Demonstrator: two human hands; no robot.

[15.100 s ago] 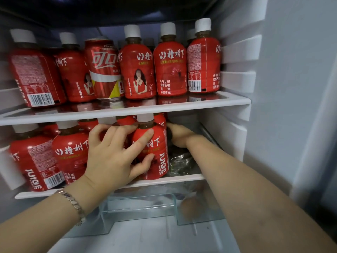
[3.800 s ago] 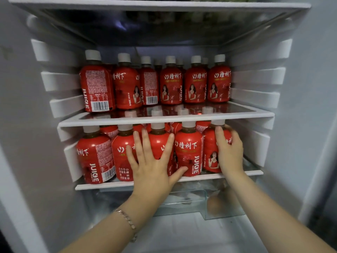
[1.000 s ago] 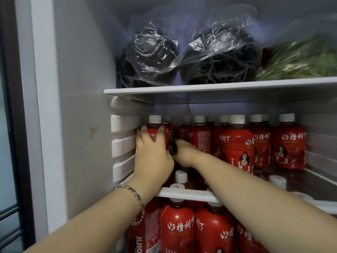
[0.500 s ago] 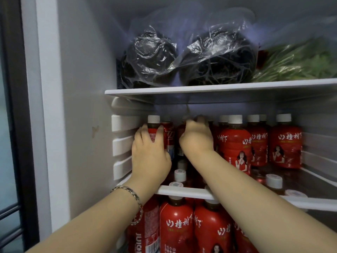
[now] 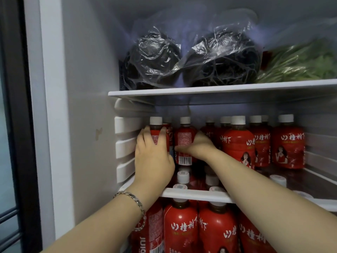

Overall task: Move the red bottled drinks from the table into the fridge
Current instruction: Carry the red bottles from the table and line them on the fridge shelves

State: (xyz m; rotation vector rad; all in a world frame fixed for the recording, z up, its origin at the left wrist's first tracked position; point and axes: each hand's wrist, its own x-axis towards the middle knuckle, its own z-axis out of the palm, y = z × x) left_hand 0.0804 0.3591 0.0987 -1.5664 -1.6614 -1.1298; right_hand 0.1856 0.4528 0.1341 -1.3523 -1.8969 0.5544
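Squeezing the row tight on the middle shelf [image 5: 197,195] of the fridge [image 5: 87,106], my left hand [image 5: 154,157] wraps round the corner bottle [image 5: 156,138] by the left wall. My right hand [image 5: 199,146] was up by the caps a moment ago. Now it has slid down and curls round the next bottle [image 5: 185,139]. My hands sit close together, one red juice bottle each. Both shelves look packed, so I think I'm almost done, though I can't see the tabletop.

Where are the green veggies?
In the head view, the green vegetables lie on the top shelf at the right, beside the dark bagged bundles.
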